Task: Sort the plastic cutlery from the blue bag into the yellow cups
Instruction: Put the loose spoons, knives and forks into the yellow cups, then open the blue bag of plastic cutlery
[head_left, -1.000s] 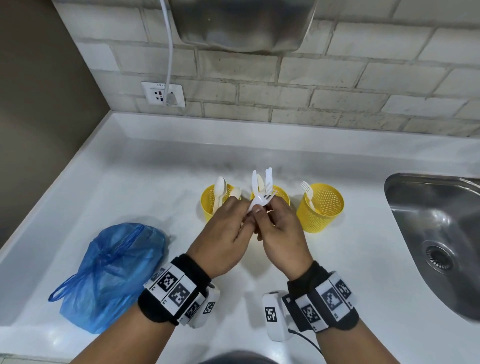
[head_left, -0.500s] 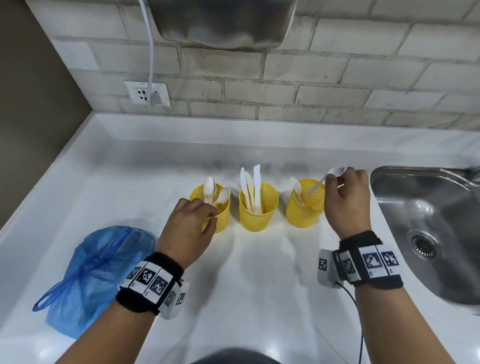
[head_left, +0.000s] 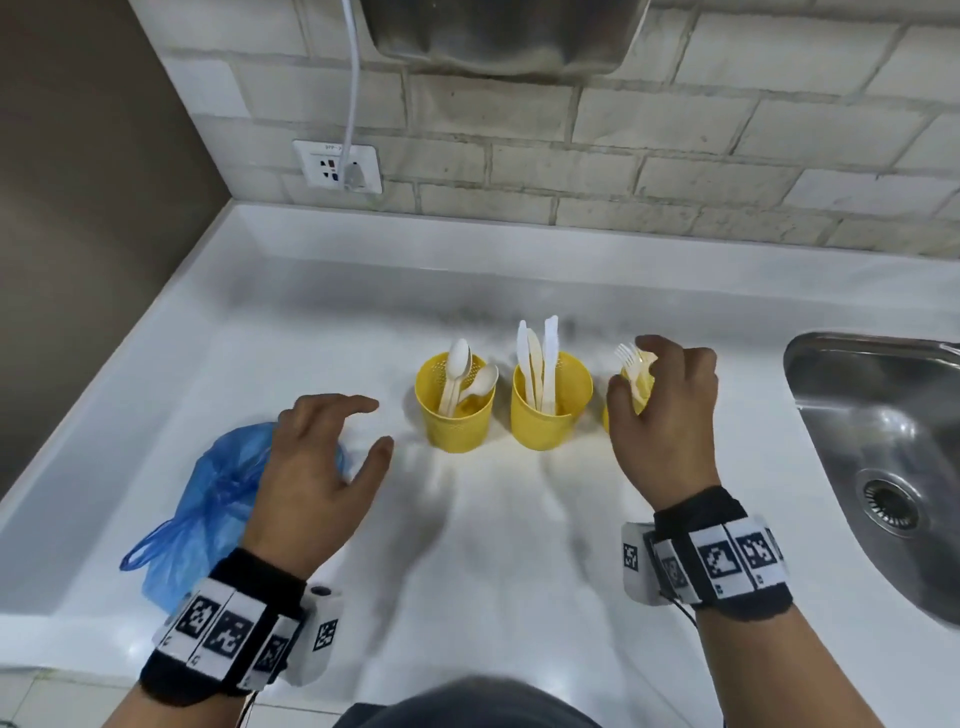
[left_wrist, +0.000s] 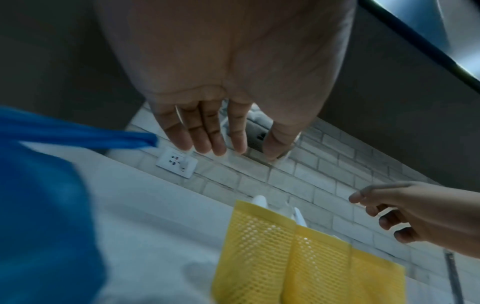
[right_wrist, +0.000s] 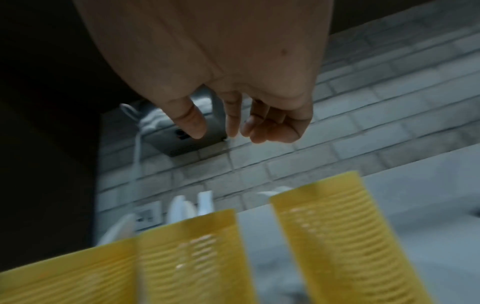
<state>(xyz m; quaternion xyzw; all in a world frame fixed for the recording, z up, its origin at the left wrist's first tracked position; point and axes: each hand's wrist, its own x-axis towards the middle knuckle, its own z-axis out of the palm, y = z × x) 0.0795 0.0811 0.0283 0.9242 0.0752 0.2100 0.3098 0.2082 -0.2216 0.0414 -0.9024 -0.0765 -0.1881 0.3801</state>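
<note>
Three yellow mesh cups stand in a row on the white counter. The left cup (head_left: 454, 410) holds spoons (head_left: 457, 364), the middle cup (head_left: 548, 410) holds knives (head_left: 543, 358), and the right cup (head_left: 641, 387), mostly hidden by my right hand (head_left: 670, 410), holds forks (head_left: 631, 358). That hand hovers over the right cup with loosely bent fingers (right_wrist: 233, 121) and holds nothing. My left hand (head_left: 322, 457) hangs open over the right edge of the crumpled blue bag (head_left: 208, 499), its fingers (left_wrist: 207, 133) straight and empty. The cups (left_wrist: 259, 246) also show in the left wrist view beside the blue bag (left_wrist: 44, 205).
A steel sink (head_left: 883, 441) lies right of the cups. A brick wall with a white socket (head_left: 337, 166) and plugged cable runs behind the counter; a metal appliance (head_left: 498, 31) hangs above. The counter's front edge is near my wrists.
My right hand let a fork go into the right cup and now hovers empty. My left hand moved away from the spoon cup, leftward over the blue bag, and opened.
</note>
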